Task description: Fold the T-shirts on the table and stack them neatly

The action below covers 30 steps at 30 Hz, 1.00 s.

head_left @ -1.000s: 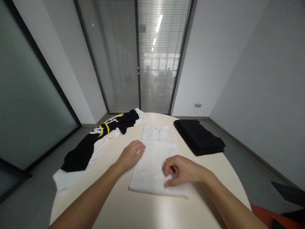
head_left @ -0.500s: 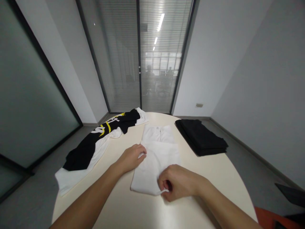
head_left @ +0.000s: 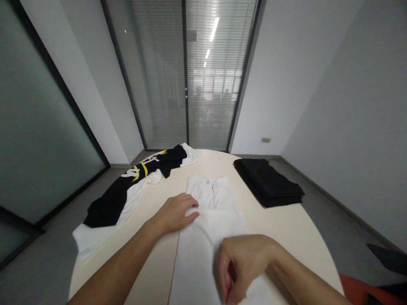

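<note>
A pair of white trousers (head_left: 203, 250) lies lengthwise in front of me, with the waistband and fly seam at the far end. A fold line crosses the fabric below the waistband. My left hand (head_left: 178, 213) rests on its left edge near that fold, fingers and thumb apart. Lower down, my right hand (head_left: 244, 264) is closed in a pinch on the white cloth near the bottom of the view. The fingertips and the near end of the trousers are partly hidden or out of view.
Everything lies on a round cream table (head_left: 292, 245). Along its left edge is a black, white and yellow garment (head_left: 110, 203), partly over the rim. At the right sits a folded black cloth stack (head_left: 269, 182). Something orange-red (head_left: 359, 290) shows at the lower right.
My right hand has moved toward me, drawing the near end of the trousers out longer. The waistband has slid a little closer. My left hand stays in nearly the same place.
</note>
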### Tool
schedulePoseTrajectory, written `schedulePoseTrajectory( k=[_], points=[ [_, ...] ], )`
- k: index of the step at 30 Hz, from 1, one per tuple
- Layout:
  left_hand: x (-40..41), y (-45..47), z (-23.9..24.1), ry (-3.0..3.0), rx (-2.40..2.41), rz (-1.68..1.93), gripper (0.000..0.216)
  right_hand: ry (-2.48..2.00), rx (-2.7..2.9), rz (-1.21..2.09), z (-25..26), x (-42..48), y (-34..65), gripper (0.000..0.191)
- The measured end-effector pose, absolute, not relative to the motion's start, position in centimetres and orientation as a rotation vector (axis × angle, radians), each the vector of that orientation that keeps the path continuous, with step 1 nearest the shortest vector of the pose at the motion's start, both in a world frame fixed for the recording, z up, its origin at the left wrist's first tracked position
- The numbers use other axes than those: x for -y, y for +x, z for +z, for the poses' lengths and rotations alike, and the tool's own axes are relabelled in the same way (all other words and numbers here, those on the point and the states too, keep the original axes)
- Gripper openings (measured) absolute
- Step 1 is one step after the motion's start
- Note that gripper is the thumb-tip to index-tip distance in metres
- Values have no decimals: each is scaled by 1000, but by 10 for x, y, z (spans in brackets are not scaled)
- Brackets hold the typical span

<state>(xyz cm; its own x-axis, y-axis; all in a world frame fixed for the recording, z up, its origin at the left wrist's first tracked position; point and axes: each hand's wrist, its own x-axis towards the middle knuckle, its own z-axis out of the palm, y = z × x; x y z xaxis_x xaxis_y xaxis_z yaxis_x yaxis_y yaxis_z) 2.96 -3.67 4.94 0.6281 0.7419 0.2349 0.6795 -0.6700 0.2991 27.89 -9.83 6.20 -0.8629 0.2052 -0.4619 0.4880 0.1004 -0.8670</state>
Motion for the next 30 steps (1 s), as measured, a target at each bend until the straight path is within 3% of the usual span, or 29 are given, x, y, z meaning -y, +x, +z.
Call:
schedulePoseTrajectory(
  k=[4, 8, 11, 19, 26, 30],
  points=[
    [34, 26, 46, 2625, -1205, 426, 19, 1212, -2526, -1726, 66, 76, 306, 28],
    [34, 25, 48, 2592, -1146, 409, 16, 1714, -2859, -1134, 66, 55, 336, 22],
    [34, 25, 49, 2562, -1111, 438, 10, 1770, -2862, -861, 64, 48, 349, 29],
    [32, 20, 49, 2504, -1075, 448, 13, 1602, -2920, -763, 59, 50, 346, 11],
    [34, 16, 52, 2426, -1127, 380, 18, 1701, -2817, -981, 63, 53, 345, 7],
    [33, 14, 53, 2363, -1115, 366, 18, 1592, -2855, -1192, 61, 51, 349, 17]
  ],
)
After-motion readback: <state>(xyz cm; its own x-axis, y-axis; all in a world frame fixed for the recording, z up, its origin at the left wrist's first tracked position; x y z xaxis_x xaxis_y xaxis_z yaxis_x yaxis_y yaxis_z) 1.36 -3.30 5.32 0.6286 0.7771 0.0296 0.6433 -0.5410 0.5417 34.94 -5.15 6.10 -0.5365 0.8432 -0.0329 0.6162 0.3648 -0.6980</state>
